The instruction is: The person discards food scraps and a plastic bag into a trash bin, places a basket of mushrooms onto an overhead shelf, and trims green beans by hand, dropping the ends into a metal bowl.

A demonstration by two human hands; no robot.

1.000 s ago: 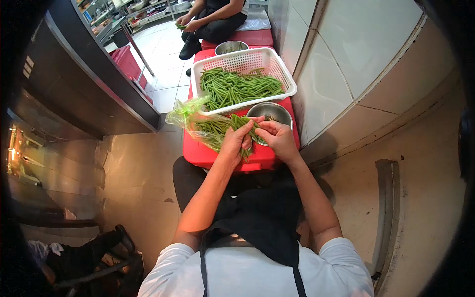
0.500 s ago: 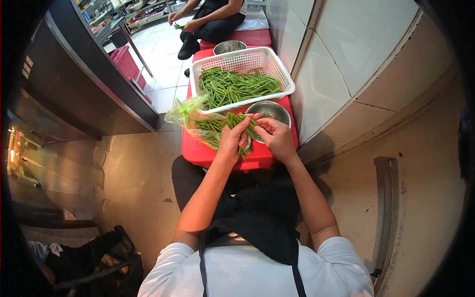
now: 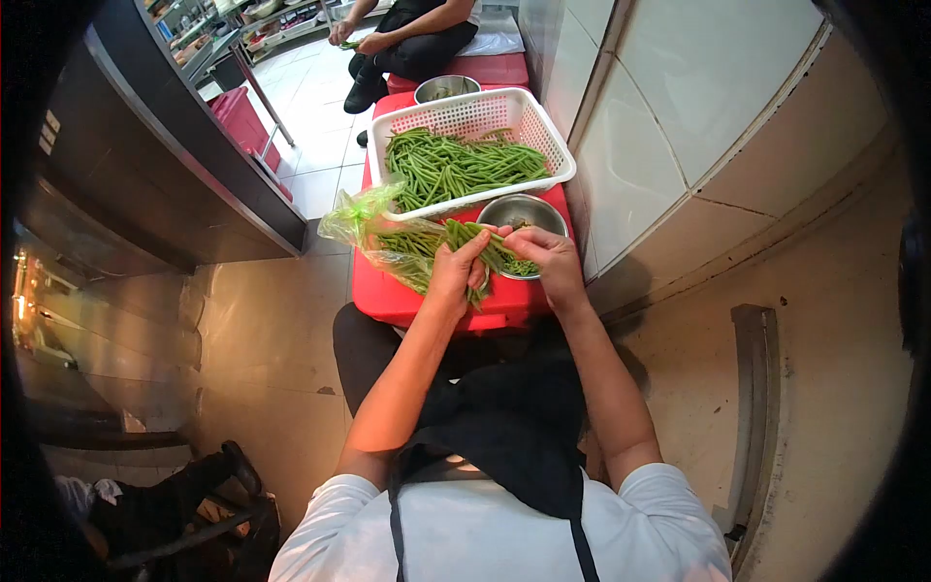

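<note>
My left hand [image 3: 460, 269] is closed around a bunch of green beans [image 3: 493, 254] in front of the near metal bowl [image 3: 536, 210]. My right hand [image 3: 550, 262] has its thumb and fingers pinched at the bunch's right end, over the bowl's near edge; what is between the fingertips is too small to make out. A clear plastic bag [image 3: 365, 225] with more beans lies left of my left hand. Behind both hands stands a white perforated basket [image 3: 536, 118] of green beans [image 3: 456, 165]. Bag, bowl and basket rest on a red box [image 3: 385, 296].
A second metal bowl [image 3: 447, 87] stands behind the basket. Beyond it a person [image 3: 419, 41] sits holding green beans. A tiled wall [image 3: 630, 126] rises close on the right; a dark metal panel [image 3: 155, 145] stands on the left. Another person's dark-clothed leg [image 3: 184, 485] shows at lower left.
My right hand has shifted slightly right, with its fingertips a little apart from where they were. My left hand stays around the bunch. The view has moved slightly.
</note>
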